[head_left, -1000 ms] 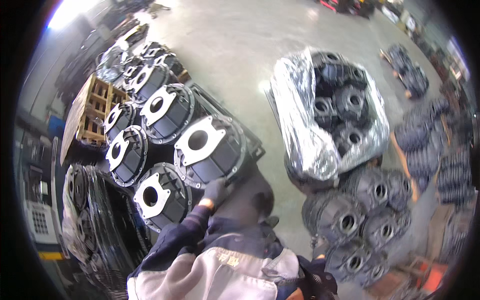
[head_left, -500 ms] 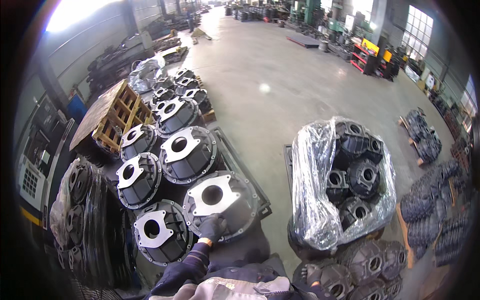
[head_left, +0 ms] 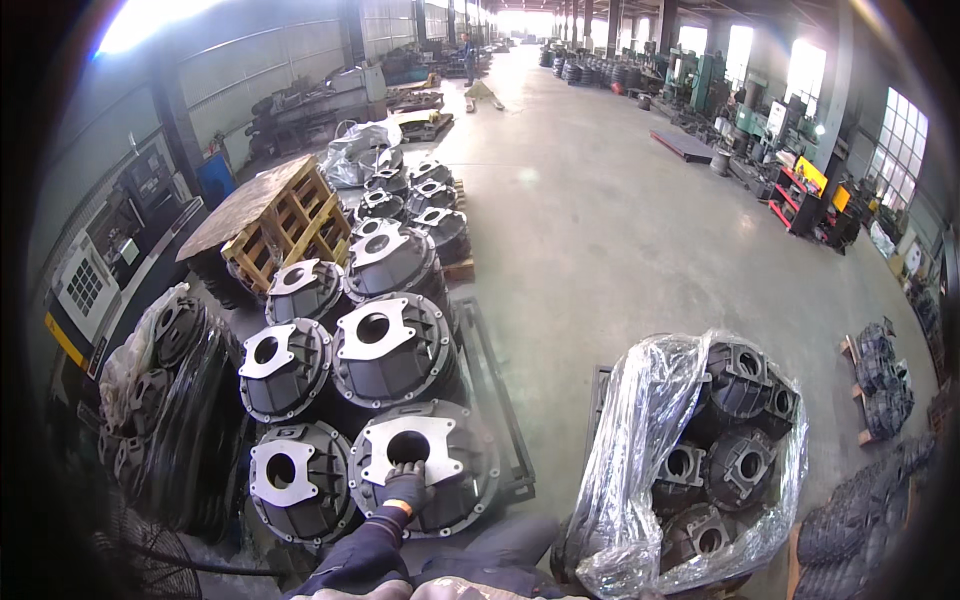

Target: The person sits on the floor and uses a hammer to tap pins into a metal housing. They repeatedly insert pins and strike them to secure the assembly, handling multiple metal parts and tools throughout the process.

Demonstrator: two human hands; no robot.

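Note:
My left hand [head_left: 407, 490], in a dark glove, is on the nearest bell housing [head_left: 470, 490]. Its fingers hook over the near rim of the round hole in the pale machined top plate. This housing is dark grey, dome-shaped and has a bolt-hole flange; it sits flange down at the front of a stack. Directly left of it is another bell housing [head_left: 328, 500], and behind it a third bell housing [head_left: 420, 350]. My right hand is out of view.
Plastic film [head_left: 630, 480] wraps more housings on the right. A wooden crate [head_left: 270, 215] stands behind the stack at left, near a machine with a keypad panel [head_left: 88, 283]. A dark metal frame [head_left: 505, 410] edges the stack. A distant person [head_left: 469, 60] stands up the aisle.
The view has tilted up, showing more of the hall. My left hand has shifted from the top plate's near edge to the hole's rim. My right hand has left the view.

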